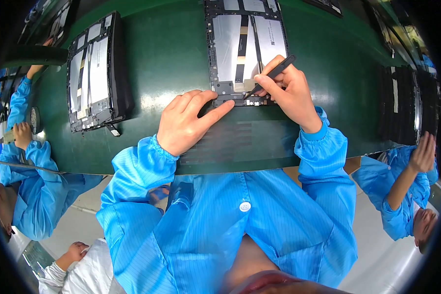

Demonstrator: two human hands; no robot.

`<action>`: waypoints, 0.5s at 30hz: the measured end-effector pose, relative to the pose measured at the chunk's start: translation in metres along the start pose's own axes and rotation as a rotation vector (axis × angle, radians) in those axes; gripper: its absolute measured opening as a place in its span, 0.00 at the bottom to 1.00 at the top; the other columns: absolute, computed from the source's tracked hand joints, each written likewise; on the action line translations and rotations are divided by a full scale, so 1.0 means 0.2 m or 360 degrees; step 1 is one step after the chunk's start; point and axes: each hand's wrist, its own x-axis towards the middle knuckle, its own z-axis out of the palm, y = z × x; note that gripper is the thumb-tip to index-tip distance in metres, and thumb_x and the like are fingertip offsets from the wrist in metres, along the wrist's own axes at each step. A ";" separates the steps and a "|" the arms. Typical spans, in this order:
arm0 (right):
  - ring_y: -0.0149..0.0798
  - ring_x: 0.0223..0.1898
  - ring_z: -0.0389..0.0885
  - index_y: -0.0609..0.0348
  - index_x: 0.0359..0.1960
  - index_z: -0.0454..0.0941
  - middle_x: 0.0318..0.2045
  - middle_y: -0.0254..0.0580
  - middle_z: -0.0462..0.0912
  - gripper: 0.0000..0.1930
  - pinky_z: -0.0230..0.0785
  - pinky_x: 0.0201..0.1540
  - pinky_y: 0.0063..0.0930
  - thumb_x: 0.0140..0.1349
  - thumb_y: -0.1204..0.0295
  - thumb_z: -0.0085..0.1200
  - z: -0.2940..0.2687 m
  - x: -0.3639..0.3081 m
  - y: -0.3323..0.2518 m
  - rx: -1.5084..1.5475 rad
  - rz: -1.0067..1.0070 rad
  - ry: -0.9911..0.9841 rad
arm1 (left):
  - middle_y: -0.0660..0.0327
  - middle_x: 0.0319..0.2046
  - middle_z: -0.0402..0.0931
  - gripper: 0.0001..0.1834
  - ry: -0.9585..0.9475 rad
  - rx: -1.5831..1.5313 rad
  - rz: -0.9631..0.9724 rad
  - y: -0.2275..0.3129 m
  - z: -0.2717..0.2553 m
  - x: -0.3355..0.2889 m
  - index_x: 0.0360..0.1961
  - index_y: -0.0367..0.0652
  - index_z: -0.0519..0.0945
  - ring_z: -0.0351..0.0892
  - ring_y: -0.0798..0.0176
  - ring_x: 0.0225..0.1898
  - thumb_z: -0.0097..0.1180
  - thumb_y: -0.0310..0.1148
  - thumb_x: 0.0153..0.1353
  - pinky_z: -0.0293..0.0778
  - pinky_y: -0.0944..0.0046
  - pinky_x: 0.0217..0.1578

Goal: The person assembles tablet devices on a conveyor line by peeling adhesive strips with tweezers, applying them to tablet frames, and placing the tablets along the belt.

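An opened tablet (pixel 228 49) with silver battery panels and black ribbon cables lies on the green table before me. My right hand (pixel 296 98) pinches a pair of black tweezers (pixel 282 65), slanting down so the tip meets the board strip along the tablet's near edge. My left hand (pixel 183 122) lies at the near left corner, its fingers stretched out; index fingertip and thumb touch the tablet's edge. A small pale square piece (pixel 250 85) sits beside the tweezers' tip. Whether the tip grips anything is too small to tell.
A stack of similar opened tablets (pixel 90 73) stands to the left on the green table (pixel 161 54). Dark panels (pixel 399 103) are stacked at the far right. Co-workers in blue sit on both sides; one's hand (pixel 424 153) touches the right stack. A round container (pixel 35 120) stands left.
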 end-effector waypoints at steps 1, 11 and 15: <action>0.26 0.29 0.84 0.63 0.36 0.73 0.25 0.38 0.82 0.09 0.74 0.28 0.17 0.67 0.72 0.59 0.00 0.00 0.01 0.0006 -0.0025 0.0010 | 0.62 0.47 0.77 0.28 -0.0015 -0.0004 -0.0015 0.00 0.00 0.00 0.53 0.61 0.84 0.78 0.58 0.47 0.58 0.31 0.46 0.76 0.61 0.44; 0.25 0.27 0.82 0.63 0.35 0.72 0.27 0.38 0.80 0.08 0.72 0.26 0.16 0.68 0.73 0.57 -0.01 0.00 0.02 0.0078 -0.0053 0.0115 | 0.61 0.53 0.77 0.28 -0.0080 -0.0046 -0.0061 0.04 -0.02 0.04 0.50 0.57 0.84 0.78 0.54 0.51 0.64 0.27 0.43 0.76 0.57 0.48; 0.26 0.28 0.82 0.62 0.36 0.72 0.29 0.37 0.79 0.07 0.72 0.26 0.16 0.68 0.73 0.57 -0.02 -0.01 0.04 0.0185 -0.0057 0.0165 | 0.60 0.57 0.75 0.25 -0.0086 -0.0074 -0.0040 0.00 -0.01 0.00 0.51 0.53 0.82 0.75 0.57 0.56 0.63 0.32 0.47 0.75 0.56 0.50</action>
